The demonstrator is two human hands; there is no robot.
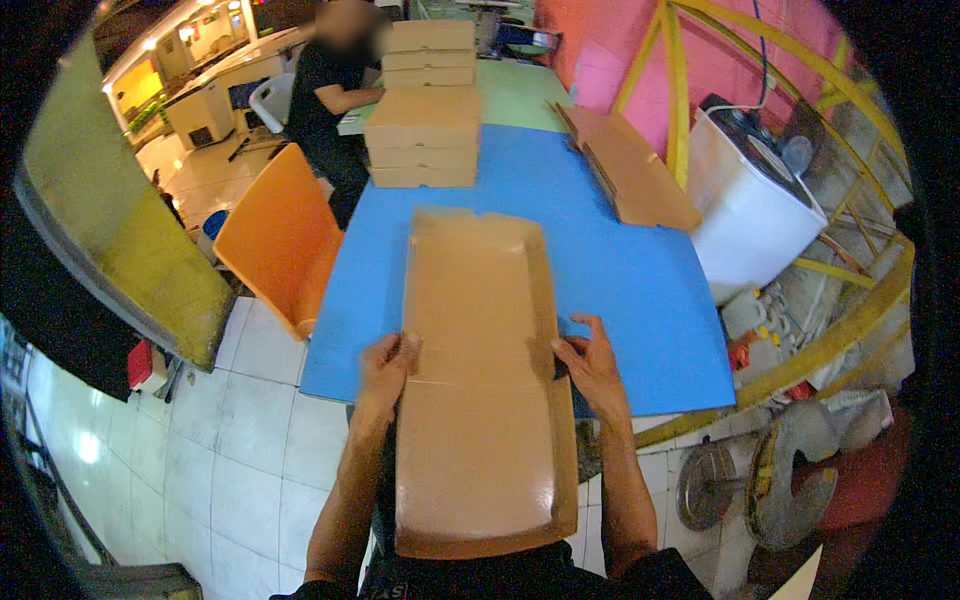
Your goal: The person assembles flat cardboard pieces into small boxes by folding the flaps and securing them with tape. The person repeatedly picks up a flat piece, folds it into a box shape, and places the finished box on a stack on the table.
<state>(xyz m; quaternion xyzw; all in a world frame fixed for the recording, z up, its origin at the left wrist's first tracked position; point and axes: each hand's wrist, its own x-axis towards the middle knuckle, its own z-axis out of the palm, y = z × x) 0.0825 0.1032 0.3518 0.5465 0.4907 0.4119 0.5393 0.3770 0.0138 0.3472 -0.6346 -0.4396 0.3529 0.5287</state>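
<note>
An unfolded cardboard box lies lengthwise before me, its base and lid panels joined by a crease with low walls along the edges. Its far part rests on the blue table, while the near part overhangs the front edge toward my waist. At the left wall near the crease, my left hand closes on the cardboard, slightly blurred. Beside the right wall is my right hand, its thumb against the edge and its index finger stretched apart from it.
Stacked closed cardboard boxes stand at the table's far end. Flat cardboard sheets lie along the right edge, near a white appliance. An orange chair is on the left; a person in black sits beyond it.
</note>
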